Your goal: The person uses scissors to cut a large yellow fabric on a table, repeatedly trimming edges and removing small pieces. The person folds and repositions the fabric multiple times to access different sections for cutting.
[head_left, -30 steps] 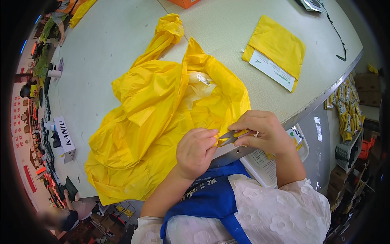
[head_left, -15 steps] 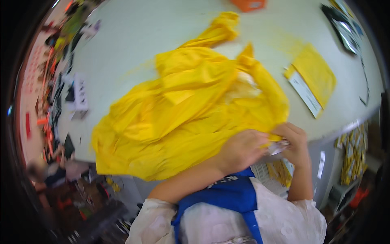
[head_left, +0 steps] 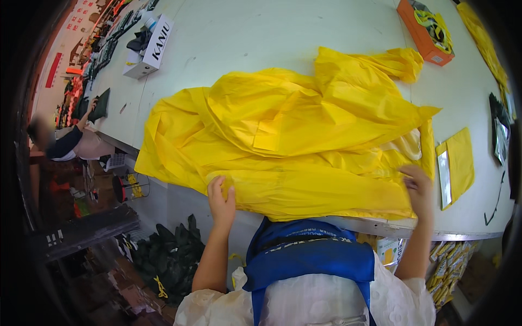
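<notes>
A large yellow garment of thin fabric (head_left: pixel 283 125), creased and bunched, lies across the table in front of me. A sleeve-like end sticks out at its far right, and pale lining shows at its right side. My left hand (head_left: pixel 222 204) rests at the garment's near edge, left of centre, with fingers and thumb apart. My right hand (head_left: pixel 418 190) is over the garment's near right corner, slightly blurred; its fingers are loosely bent and apart, with nothing visible in them.
A folded yellow packet (head_left: pixel 459 165) lies right of the garment on the pale table (head_left: pixel 234 32). Farther off are an orange box (head_left: pixel 429 41) and a white box (head_left: pixel 151 49). Dark fabric pieces (head_left: pixel 166 255) are heaped below left. Another person (head_left: pixel 68 144) works at far left.
My hands were close together at the garment's near right edge; now they are wide apart. The garment's near side lies flatter and more spread out. My view has shifted.
</notes>
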The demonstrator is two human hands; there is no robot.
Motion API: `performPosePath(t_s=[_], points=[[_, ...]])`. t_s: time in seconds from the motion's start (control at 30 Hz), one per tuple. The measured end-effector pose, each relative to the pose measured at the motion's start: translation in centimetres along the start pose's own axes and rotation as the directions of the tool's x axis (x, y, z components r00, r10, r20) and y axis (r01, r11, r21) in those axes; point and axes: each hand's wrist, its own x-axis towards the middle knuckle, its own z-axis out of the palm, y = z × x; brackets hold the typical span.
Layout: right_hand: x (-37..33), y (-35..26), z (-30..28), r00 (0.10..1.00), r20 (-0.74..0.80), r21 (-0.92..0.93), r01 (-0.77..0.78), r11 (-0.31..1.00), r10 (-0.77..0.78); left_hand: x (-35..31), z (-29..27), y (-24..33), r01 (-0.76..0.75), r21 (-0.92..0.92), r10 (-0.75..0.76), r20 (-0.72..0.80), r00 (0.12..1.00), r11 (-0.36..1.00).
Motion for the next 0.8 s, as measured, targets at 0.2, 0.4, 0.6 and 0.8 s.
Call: performPosePath(t_s=[0.2, 0.4, 0.6, 0.8], points=[[7.5, -10.1, 19.3, 0.881, 0.29, -0.286, 0.453, 0.845, -0.374, 8.2, 4.6, 1.9, 0.506, -0.844, -0.192, 0.475, 0.859, 0.176], [11.6, -10.1, 22.9, 0.887, 0.299, -0.197, 0.417, 0.887, -0.351, 10.5, 2.0, 0.7, 0.507, -0.857, -0.33, 0.456, 0.827, 0.087], [13.2, -9.3, 17.4, 0.979, 0.202, 0.319, -0.094, 0.943, 0.029, 10.0, -5.9, -9.4, 0.282, -0.269, -0.348, -0.242, 0.906, 0.921], [18.0, -12.1, 16.2, 0.984, 0.02, 0.355, -0.171, 0.919, 0.175, 4.3, -5.5, -13.3, 0.536, -0.237, -0.579, -0.185, 0.794, 0.81]])
